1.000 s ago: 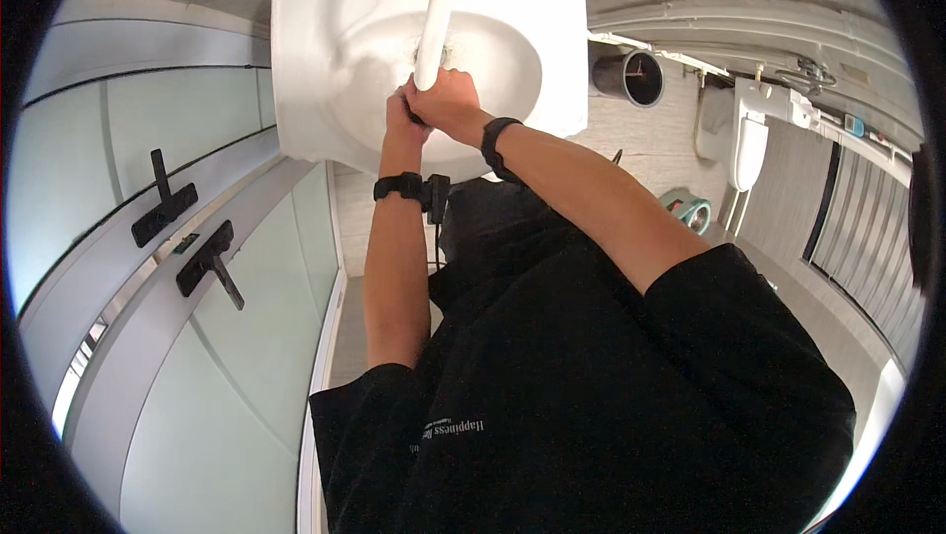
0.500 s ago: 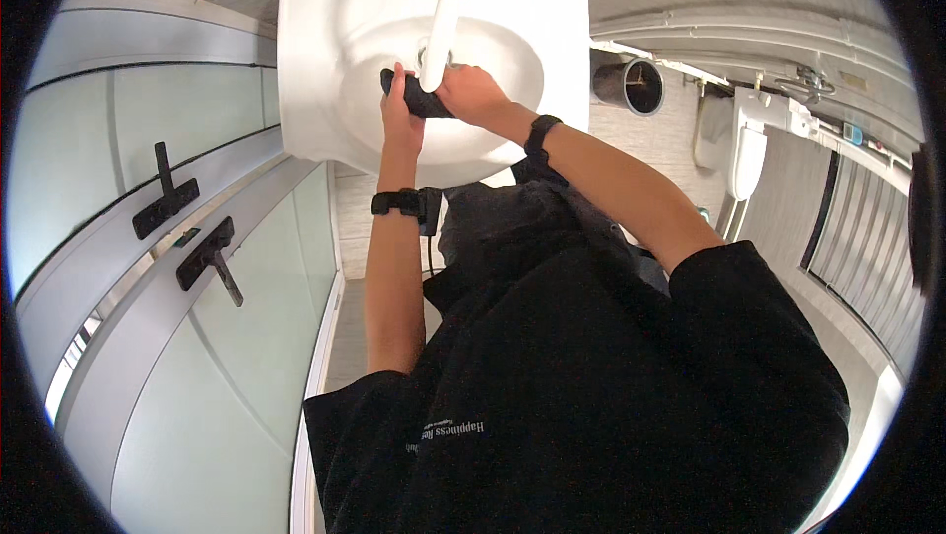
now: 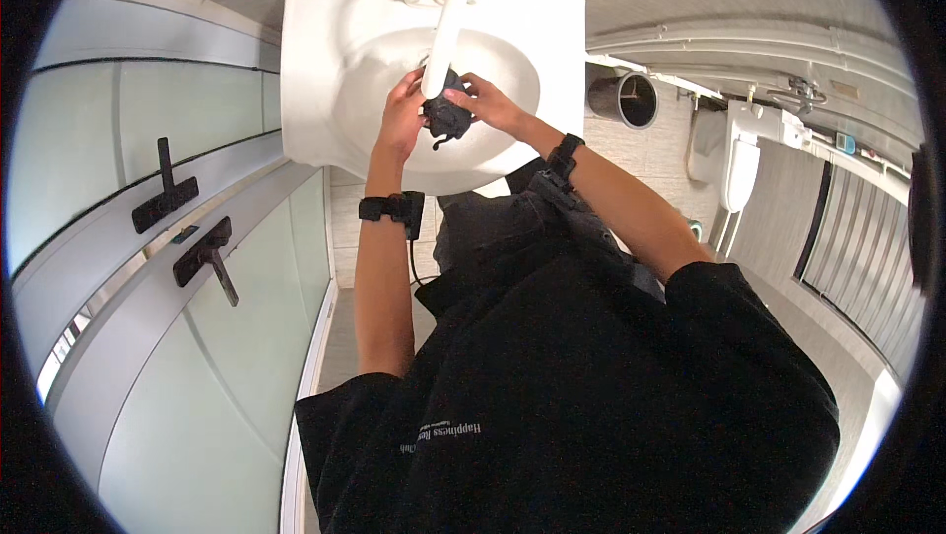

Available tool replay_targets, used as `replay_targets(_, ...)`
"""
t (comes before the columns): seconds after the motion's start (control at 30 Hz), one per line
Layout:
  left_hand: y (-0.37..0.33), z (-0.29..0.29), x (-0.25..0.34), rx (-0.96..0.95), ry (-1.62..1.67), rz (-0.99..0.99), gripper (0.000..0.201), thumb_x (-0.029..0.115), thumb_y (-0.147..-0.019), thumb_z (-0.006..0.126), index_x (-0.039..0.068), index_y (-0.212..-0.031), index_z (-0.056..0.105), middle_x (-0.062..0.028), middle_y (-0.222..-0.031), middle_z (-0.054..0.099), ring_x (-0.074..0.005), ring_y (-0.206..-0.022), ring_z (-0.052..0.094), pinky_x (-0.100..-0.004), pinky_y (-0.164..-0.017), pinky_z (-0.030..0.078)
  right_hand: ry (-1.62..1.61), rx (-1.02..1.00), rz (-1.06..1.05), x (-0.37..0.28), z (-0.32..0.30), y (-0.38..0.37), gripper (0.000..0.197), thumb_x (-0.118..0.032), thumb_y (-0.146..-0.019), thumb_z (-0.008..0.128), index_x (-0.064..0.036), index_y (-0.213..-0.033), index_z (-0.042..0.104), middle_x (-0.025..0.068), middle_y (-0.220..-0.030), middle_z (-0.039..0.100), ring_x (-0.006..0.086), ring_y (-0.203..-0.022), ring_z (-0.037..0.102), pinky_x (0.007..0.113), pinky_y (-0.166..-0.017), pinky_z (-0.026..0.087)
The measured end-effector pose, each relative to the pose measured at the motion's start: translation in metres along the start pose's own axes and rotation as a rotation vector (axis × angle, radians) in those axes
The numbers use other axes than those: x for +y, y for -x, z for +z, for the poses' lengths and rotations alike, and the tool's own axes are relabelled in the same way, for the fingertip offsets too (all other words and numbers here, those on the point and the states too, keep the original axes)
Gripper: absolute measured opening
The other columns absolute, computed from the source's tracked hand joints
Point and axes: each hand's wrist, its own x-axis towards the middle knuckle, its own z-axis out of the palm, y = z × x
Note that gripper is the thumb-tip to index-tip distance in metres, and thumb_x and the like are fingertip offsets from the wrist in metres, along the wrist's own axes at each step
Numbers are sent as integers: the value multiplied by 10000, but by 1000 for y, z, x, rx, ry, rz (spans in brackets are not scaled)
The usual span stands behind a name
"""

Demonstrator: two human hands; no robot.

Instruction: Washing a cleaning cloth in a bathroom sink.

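Observation:
A black, crumpled, cloth-like bundle (image 3: 450, 121) is held over the white sink (image 3: 310, 71), just under the end of the tall white tap (image 3: 450, 27). A thin dark strand hangs from its near side. My left hand (image 3: 401, 115) closes on it from the left, fingertips partly behind the tap and the bundle. From the right, my right hand (image 3: 490, 105) grips it, with the thumb lying across its top. The tap's spout hides part of the bundle's far end. What exactly the bundle is, I cannot make out.
Frosted sliding doors with black handles (image 3: 204, 251) stand at the left. On the floor right of the sink is a dark bin (image 3: 627, 100). Farther right are a white toilet (image 3: 741, 165) and pipes along the wall. Black bands with devices sit on both my wrists.
The black bundle has turned from lying sideways, long and smooth, to pointing toward me, bunched up with a strand showing. My right hand has shifted right and its fingers have opened somewhat.

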Motion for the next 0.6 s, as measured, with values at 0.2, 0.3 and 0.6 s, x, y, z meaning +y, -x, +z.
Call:
replay_targets(0.2, 10, -12, -5, 56, -245, -24, 430, 262, -891, 559, 26, -1240, 474, -66, -1030, 581, -138, -916, 567, -270, -673, 492, 145, 28, -141, 8, 3, -6, 628, -520, -882, 529, 60, -1122, 535, 132, -875, 634, 195, -769, 609, 311, -717, 483)
replay_targets(0.3, 13, -8, -9, 149, -261, -70, 369, 330, -890, 558, 41, -1119, 558, -36, -851, 593, -103, -740, 576, -239, -528, 456, -28, -60, 24, 2, 2, -3, 664, -569, -902, 439, 39, -1152, 537, 125, -897, 636, 201, -788, 589, 304, -767, 468)
replay_targets(0.6, 16, -3, 1, 194, -242, -163, 431, 506, -911, 453, 103, -955, 599, 39, -625, 501, -56, -485, 466, -208, -374, 301, -133, -96, 3, -35, 6, 26, 786, -688, -836, 419, -29, -1261, 470, 134, -1203, 515, 223, -1064, 509, 365, -927, 391)
